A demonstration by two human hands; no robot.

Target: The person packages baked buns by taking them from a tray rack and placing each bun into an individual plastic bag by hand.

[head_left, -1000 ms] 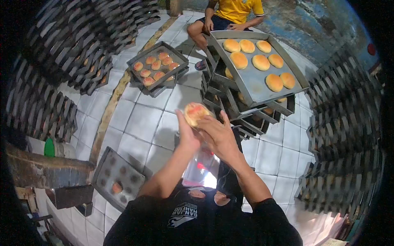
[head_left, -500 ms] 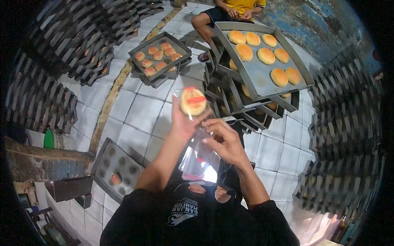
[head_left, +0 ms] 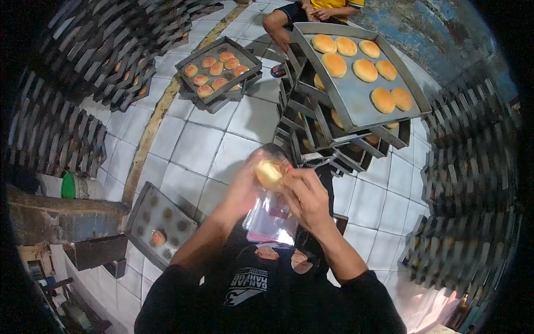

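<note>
A round golden bun (head_left: 269, 173) in clear plastic is held in front of my chest. My left hand (head_left: 243, 186) is closed around its left side, somewhat blurred. On the right, my right hand (head_left: 305, 196) pinches the plastic at the bun's edge, fingers bent together. Below both hands, a stack of clear plastic bags (head_left: 271, 222) with pink at its lower edge lies on my lap.
A tray (head_left: 364, 103) of golden buns tops a stack of trays at upper right. Another tray (head_left: 194, 94) holds red-topped buns. One bun (head_left: 158, 238) sits in a tray (head_left: 146, 196) at lower left. Tray stacks line both sides. A person (head_left: 325, 12) sits behind.
The bagged bun has come down and turned, so its plain golden side shows instead of the red marks. My right hand has moved up to the plastic at its edge.
</note>
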